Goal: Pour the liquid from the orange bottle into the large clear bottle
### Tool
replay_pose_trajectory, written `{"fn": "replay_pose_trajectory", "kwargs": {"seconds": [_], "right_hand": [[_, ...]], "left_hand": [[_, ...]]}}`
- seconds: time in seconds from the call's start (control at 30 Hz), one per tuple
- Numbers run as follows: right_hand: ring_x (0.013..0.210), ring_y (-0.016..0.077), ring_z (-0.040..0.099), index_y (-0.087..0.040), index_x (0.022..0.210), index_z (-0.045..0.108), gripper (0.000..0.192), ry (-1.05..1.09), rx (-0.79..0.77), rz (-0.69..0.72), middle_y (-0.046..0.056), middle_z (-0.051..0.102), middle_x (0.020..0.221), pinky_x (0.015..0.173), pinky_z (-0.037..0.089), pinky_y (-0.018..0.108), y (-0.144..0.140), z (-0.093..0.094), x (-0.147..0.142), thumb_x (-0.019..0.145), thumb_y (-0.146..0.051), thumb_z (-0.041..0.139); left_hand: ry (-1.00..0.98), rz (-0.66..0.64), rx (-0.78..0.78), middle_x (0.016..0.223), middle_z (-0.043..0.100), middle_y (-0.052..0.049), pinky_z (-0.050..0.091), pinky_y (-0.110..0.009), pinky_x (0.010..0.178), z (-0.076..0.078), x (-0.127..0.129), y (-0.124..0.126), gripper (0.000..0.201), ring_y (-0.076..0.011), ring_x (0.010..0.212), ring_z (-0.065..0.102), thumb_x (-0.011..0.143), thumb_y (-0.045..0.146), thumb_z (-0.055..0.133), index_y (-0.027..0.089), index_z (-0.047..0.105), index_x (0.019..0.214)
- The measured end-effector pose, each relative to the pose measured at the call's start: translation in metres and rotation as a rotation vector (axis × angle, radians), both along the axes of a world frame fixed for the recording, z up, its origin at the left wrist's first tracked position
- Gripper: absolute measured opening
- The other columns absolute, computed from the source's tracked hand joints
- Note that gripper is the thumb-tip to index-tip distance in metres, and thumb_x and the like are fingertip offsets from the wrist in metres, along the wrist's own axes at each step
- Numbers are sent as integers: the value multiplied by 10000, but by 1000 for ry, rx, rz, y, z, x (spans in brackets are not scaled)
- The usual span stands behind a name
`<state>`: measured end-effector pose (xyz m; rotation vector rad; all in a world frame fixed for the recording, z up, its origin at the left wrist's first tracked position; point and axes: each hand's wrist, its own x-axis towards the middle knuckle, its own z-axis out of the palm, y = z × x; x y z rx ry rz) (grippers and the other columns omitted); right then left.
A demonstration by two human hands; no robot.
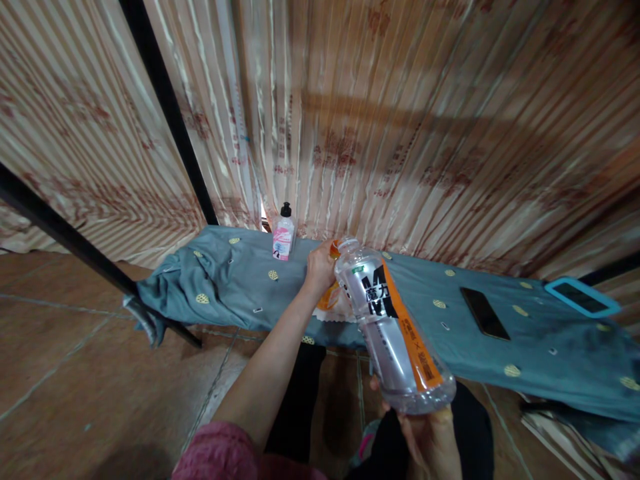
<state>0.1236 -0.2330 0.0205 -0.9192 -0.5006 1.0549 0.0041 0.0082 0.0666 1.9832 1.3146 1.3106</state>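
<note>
Brown floor tiles (75, 373) fill the near ground, below a low tabletop (240, 293) draped in a teal cloth with small yellow motifs. Closest in, the right hand (433, 437) cups the base of a clear plastic bottle (390, 327) from below, fingers curled around its bottom edge. The bottle is tilted, neck pointing away and up-left, and carries a grey and orange label with a large black letter M. Its mouth looks uncapped. A pink sleeve (225, 457) covers the left upper arm; the forearm stretches forward, and the left hand (320, 267) is closed at the bottle's neck, pinching a small orange cap (335, 250) beside the mouth. Under that hand an orange and white packet (333, 303) lies on the cloth. Further right on the cloth lies a dark phone (485, 313), and beyond it a device in a blue case (583, 298). At the back edge a small bottle with a black cap and pink label (283, 233) stands upright. Behind everything hangs a striped beige curtain (425, 120), crossed by black bars (165, 100).
</note>
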Motion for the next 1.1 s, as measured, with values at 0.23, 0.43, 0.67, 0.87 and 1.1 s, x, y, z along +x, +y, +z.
{"fn": "replay_pose_trajectory", "kwargs": {"seconds": [0.23, 0.43, 0.67, 0.87, 1.1], "right_hand": [[601, 255, 701, -283, 944, 643, 357, -9, 13, 11, 48, 760, 819, 439, 548, 340, 0, -2, 2, 656, -458, 759], [624, 253, 704, -287, 959, 638, 331, -7, -1, 22, 34, 752, 802, 486, 562, 364, 0, -5, 3, 681, -432, 744], [628, 265, 705, -279, 962, 633, 392, 21, -11, -16, 46, 760, 845, 448, 549, 345, 1, 2, -3, 630, -426, 782], [531, 222, 685, -284, 923, 659, 387, 10, -1, -25, 43, 764, 810, 383, 509, 278, 1, 4, -5, 608, -466, 790], [544, 230, 684, -283, 937, 660, 361, 12, 12, 9, 39, 752, 790, 408, 531, 315, 1, 1, 0, 633, -437, 779]], "left_hand": [[-11, 1, 1, 851, 700, -48, 445, -244, 695, 2, 0, -2, 208, -167, 763, 612, 824, 305, 550, 163, 687, 892], [-8, -2, 2, 850, 700, -47, 443, -240, 684, 2, 0, -2, 214, -163, 759, 609, 828, 302, 539, 160, 686, 888], [-3, -1, -8, 833, 702, -39, 442, -239, 692, 3, 0, -2, 205, -157, 743, 602, 826, 305, 549, 163, 689, 872], [-5, -6, -2, 829, 697, -38, 439, -235, 678, 0, 0, -1, 207, -153, 729, 599, 823, 311, 556, 161, 686, 879], [3, 5, 10, 841, 696, -47, 436, -242, 685, 0, 0, 0, 206, -159, 744, 604, 824, 297, 552, 156, 685, 892]]}}
